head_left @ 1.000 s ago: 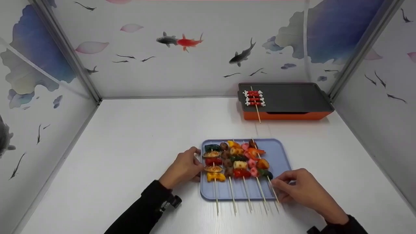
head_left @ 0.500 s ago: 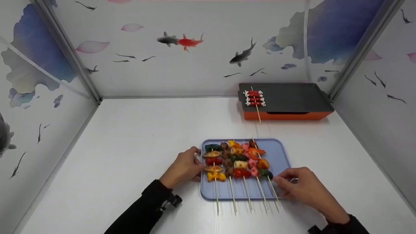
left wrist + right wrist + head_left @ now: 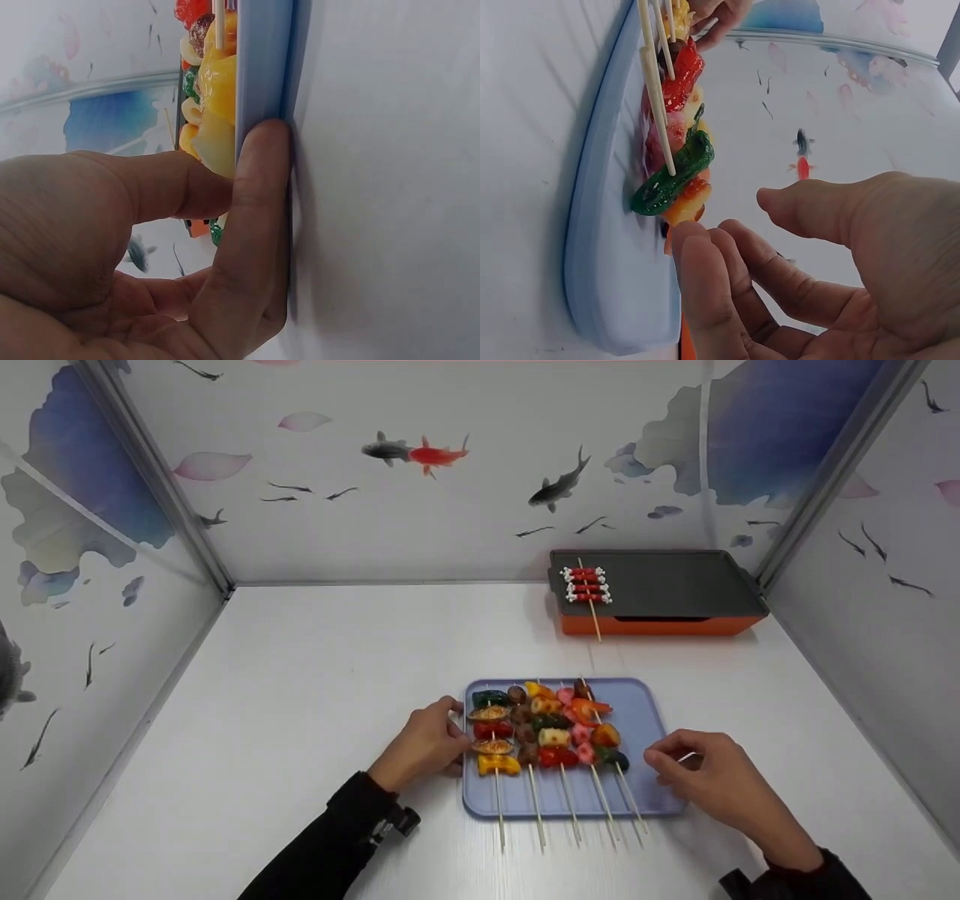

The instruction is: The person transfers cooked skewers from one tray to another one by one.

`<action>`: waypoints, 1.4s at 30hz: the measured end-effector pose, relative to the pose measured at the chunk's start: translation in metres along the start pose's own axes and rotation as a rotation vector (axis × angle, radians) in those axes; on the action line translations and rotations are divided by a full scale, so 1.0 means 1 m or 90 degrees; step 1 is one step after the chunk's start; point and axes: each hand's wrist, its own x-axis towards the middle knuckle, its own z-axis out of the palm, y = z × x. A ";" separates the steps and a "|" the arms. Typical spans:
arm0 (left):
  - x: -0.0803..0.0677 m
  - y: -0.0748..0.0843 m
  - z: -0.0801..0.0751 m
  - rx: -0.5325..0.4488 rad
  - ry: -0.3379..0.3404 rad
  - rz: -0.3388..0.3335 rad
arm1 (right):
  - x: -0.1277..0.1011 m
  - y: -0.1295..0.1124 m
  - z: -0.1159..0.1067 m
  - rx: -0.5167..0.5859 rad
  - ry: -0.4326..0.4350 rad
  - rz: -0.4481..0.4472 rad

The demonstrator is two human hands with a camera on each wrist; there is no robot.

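From the head view, the right hand [image 3: 712,780] hovers empty and loosely curled over the blue tray's [image 3: 645,720] right edge, the rightmost skewer [image 3: 611,754] just to its left, stick running toward the person. The left hand [image 3: 424,742] presses that tray's left rim. The left wrist view shows a finger [image 3: 255,225] flat along the rim. In the right wrist view, the right hand's fingertips [image 3: 705,262] hold nothing beside the skewer's green pepper [image 3: 671,180].
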 end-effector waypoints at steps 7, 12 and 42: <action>0.000 0.003 -0.001 0.003 0.000 -0.011 | 0.001 0.001 -0.009 0.004 0.018 -0.014; 0.001 0.002 -0.002 0.003 0.002 -0.017 | 0.005 0.000 -0.016 -0.008 0.036 -0.034; 0.006 -0.003 -0.001 -0.021 0.004 0.001 | 0.079 -0.019 -0.068 0.020 0.074 -0.072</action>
